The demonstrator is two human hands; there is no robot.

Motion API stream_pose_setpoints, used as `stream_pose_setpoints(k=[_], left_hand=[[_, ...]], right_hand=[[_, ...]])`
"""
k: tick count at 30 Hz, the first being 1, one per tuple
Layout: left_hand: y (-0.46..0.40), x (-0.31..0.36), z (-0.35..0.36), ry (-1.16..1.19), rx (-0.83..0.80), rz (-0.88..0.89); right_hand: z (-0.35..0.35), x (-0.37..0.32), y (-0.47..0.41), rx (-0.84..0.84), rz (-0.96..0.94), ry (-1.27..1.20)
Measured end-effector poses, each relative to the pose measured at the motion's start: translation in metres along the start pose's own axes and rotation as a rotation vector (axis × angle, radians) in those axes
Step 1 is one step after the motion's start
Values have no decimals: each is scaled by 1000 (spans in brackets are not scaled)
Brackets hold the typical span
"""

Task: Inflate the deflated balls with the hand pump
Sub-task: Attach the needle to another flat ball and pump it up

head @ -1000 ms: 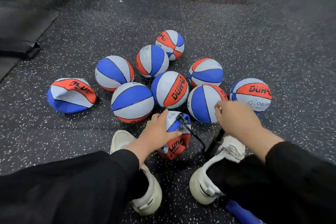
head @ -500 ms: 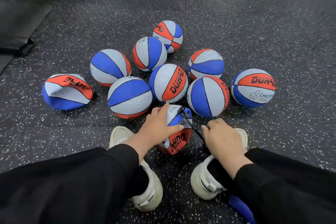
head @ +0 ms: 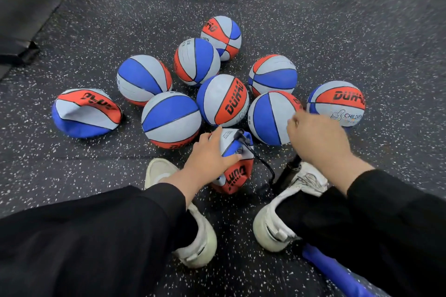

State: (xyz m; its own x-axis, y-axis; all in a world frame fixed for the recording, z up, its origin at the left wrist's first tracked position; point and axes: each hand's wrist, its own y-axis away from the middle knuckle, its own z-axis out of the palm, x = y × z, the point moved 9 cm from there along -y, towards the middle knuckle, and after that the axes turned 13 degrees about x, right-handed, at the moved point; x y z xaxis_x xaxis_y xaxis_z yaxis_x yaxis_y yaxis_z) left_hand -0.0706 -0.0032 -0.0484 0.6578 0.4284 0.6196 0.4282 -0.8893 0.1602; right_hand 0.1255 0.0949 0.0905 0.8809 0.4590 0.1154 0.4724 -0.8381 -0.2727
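A crumpled, deflated blue, white and orange ball (head: 235, 173) stands on the floor between my two white shoes. My left hand (head: 208, 159) grips its top and side. A thin black hose (head: 259, 161) runs from the ball's valve to the black hand pump (head: 288, 173), which stands by my right shoe. My right hand (head: 316, 138) is raised above the pump barrel with its fingers curled round the handle, which the hand hides. Another flattened ball (head: 85, 113) lies at the far left.
Several round balls of the same colours are grouped just beyond my hands, the nearest (head: 271, 118) touching distance from my right hand. A dark mat edge (head: 21, 50) lies far left. A blue object (head: 335, 275) pokes out beside my right leg.
My right hand has risen from low beside the shoe to well above the pump barrel, after having dropped down half a second before. My left hand stays on the deflated ball.
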Motion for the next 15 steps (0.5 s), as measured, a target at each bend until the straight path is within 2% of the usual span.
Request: stream_pose_setpoints(k=[3, 6, 7, 11, 15], left_hand=[[0, -2, 0, -12, 5, 2], [2, 0, 1, -35, -11, 3], [3, 1, 0, -40, -17, 3], [5, 1, 1, -44, -28, 8], [4, -1, -1, -22, -7, 7]], right_hand=[[45, -5, 44, -108, 109, -104], [82, -24, 66, -246, -46, -17], [87, -21, 65, -254, -39, -2], [78, -2, 51, -218, 71, -69], [18, 0, 7, -96, 36, -89]])
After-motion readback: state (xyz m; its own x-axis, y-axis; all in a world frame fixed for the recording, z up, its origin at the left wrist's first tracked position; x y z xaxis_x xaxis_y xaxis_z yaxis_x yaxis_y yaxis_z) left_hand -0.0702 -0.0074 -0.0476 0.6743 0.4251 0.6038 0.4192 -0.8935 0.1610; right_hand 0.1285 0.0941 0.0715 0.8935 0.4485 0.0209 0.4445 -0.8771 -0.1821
